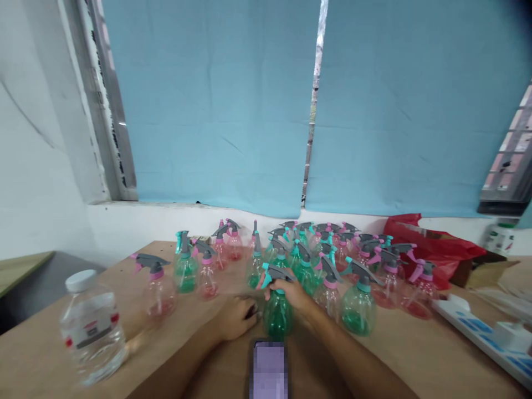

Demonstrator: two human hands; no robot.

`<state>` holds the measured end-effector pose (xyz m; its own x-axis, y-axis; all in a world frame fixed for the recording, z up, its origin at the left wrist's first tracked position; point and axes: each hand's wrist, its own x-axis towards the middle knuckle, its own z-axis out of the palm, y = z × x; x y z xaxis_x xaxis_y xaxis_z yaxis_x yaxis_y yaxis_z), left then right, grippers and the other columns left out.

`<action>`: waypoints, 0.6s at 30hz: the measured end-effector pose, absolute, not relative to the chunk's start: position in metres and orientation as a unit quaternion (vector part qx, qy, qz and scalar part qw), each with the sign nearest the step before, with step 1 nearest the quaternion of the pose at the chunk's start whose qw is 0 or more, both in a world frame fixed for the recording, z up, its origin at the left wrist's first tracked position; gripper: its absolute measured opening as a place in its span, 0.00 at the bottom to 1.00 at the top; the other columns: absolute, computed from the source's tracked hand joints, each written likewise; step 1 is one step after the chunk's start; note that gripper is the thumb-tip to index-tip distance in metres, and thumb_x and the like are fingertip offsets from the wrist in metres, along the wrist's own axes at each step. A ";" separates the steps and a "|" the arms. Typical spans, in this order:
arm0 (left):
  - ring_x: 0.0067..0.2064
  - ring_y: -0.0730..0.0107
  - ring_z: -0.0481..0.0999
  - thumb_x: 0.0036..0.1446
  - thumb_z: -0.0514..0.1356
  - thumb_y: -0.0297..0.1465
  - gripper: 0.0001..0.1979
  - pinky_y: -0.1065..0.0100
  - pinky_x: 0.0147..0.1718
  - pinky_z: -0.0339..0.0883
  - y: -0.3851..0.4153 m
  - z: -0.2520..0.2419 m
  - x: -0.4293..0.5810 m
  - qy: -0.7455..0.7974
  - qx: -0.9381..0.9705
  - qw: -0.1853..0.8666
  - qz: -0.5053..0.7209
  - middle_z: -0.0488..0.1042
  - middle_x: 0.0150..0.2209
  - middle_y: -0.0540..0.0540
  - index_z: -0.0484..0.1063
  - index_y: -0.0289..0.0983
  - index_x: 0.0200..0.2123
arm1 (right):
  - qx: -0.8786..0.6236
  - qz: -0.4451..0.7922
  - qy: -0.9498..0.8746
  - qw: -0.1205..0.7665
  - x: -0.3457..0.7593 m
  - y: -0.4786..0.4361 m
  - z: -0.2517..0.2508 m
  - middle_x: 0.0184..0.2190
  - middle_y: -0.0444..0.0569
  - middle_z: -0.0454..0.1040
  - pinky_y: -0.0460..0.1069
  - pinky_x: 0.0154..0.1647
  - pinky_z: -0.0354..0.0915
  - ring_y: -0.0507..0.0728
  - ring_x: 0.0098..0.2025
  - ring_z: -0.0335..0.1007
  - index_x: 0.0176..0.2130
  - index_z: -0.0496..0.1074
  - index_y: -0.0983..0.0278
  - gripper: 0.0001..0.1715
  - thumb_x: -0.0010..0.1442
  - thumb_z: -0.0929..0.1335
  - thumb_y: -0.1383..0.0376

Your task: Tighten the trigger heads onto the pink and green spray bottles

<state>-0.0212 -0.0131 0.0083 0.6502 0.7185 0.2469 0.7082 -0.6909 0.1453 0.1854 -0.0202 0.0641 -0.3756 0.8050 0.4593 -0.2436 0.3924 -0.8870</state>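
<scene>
Green sprayer [278,316] is at near centre, upright or close to it, gray head w/ teal trigger [266,274] pointing left. R hand [288,291] has it by the head, fingers curled round neck & trigger. Base prob. on the table [120,293], but blur there, so can't say for sure if it's lifted a bit. L hand [239,318] rests on the table just left of it, fingers curled in; can't tell if they hold anything.

Step in hand, I'd judge: gripping the sprayer. Next move calls for a firm hold, base kept level, & care w/ close neighbors: pink bottle [328,299] & green bottle [358,313] to the right, plus a packed cluster on the far side.

Left: small group of pink & green bottles, then water bottle [92,332] w/ white cap, nearer. Phone [269,371] at near edge, below the sprayer. Right: power strip [477,332]; farther back, red bag [428,244]. Blue curtain [216,100] behind all.
</scene>
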 end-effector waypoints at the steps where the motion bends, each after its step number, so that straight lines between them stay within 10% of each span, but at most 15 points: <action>1: 0.31 0.64 0.74 0.62 0.55 0.36 0.11 0.68 0.28 0.56 -0.013 0.008 -0.021 0.390 0.909 0.018 0.146 0.76 0.29 0.48 0.70 0.38 0.30 | -0.212 0.511 -0.653 0.516 0.186 -0.020 0.063 0.24 0.46 0.76 0.49 0.32 0.66 0.54 0.23 0.70 0.29 0.77 0.63 0.11 0.48 0.64 0.65; 18: 0.32 0.64 0.75 0.60 0.55 0.36 0.10 0.68 0.29 0.58 -0.014 0.007 -0.021 0.396 0.906 0.029 0.148 0.76 0.30 0.48 0.72 0.39 0.31 | -0.212 0.487 -0.661 0.530 0.183 -0.020 0.062 0.26 0.44 0.77 0.49 0.31 0.67 0.52 0.21 0.67 0.34 0.77 0.61 0.16 0.46 0.64 0.67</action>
